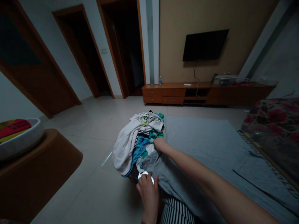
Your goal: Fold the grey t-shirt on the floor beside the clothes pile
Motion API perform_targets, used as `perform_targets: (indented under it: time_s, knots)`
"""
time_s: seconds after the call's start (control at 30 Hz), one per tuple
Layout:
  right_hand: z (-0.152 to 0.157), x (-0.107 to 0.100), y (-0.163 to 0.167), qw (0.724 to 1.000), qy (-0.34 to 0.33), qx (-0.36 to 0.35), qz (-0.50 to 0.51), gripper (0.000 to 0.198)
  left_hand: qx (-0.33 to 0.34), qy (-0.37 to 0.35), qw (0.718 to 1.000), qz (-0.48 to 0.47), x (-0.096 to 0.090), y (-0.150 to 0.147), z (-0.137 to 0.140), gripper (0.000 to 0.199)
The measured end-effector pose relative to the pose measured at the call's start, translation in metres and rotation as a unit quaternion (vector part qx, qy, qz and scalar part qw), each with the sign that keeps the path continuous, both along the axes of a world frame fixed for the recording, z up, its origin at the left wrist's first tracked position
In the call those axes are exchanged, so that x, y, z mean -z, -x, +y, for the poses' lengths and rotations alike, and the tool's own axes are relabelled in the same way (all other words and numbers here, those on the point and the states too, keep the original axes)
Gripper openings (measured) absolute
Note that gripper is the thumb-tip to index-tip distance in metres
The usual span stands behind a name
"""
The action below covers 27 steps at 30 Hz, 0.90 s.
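A heap of crumpled clothes [140, 149] lies in front of me, with blue and green garments and a striped edge showing. Over its left side drapes a white T-shirt [127, 143] with a green and black print. My right hand [160, 144] reaches across to the heap, closed at the edge of the clothes; its fingertips are hidden among the folds. Nearer to me, my left hand [148, 188] bends its fingers over a bright white piece [143, 174] at the heap's lower edge; its kind is unclear. Grey fabric [161, 168] bunches beneath my right forearm.
A flat grey cloth [198, 133] spreads to the right, with a dark strip [257, 186] on it. Left stands a brown table [46, 161] bearing a white bowl [35, 133]. Farther back are a low wooden cabinet [174, 92] and a wall television [205, 45]. A floral-covered seat [275, 118] is at right.
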State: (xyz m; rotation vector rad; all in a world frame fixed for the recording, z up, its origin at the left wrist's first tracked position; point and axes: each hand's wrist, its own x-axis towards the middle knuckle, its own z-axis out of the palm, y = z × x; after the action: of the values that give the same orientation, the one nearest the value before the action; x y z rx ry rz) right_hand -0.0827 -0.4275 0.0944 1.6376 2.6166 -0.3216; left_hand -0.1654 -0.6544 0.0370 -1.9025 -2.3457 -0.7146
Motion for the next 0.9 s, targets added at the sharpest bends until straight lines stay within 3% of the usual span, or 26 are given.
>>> perform_targets:
  time_s: [0.1, 0.23, 0.33, 0.47, 0.63, 0.77, 0.9]
  knots:
    - [0.006, -0.003, 0.004, 1.000, 0.018, 0.006, 0.000, 0.021, 0.003, 0.007, 1.000, 0.022, -0.009, -0.004, 0.012, 0.024]
    - [0.027, -0.019, -0.012, 0.997, 0.046, 0.012, 0.058, 0.022, 0.030, 0.011, 0.999, -0.007, 0.000, -0.007, 0.020, 0.010]
    - [0.040, -0.029, -0.031, 0.988, 0.090, 0.029, 0.126, 0.025, 0.032, 0.005, 0.992, -0.124, 0.011, -0.007, 0.020, 0.011]
    - [0.045, -0.027, -0.048, 0.960, 0.160, 0.049, 0.225, 0.031, 0.001, -0.039, 0.946, -0.322, 0.017, -0.008, 0.018, 0.014]
    - [0.044, -0.012, -0.048, 0.922, 0.221, 0.054, 0.313, 0.019, -0.014, -0.067, 0.903, -0.424, 0.019, -0.017, 0.017, 0.031]
    - [0.050, -0.006, -0.046, 0.901, 0.249, 0.031, 0.354, 0.008, 0.017, -0.118, 0.923, -0.367, 0.025, -0.025, 0.014, 0.043]
    - [0.054, -0.008, -0.078, 0.884, 0.246, 0.008, 0.398, 0.007, 0.218, -0.160, 0.939, -0.213, 0.024, -0.034, 0.011, 0.057]
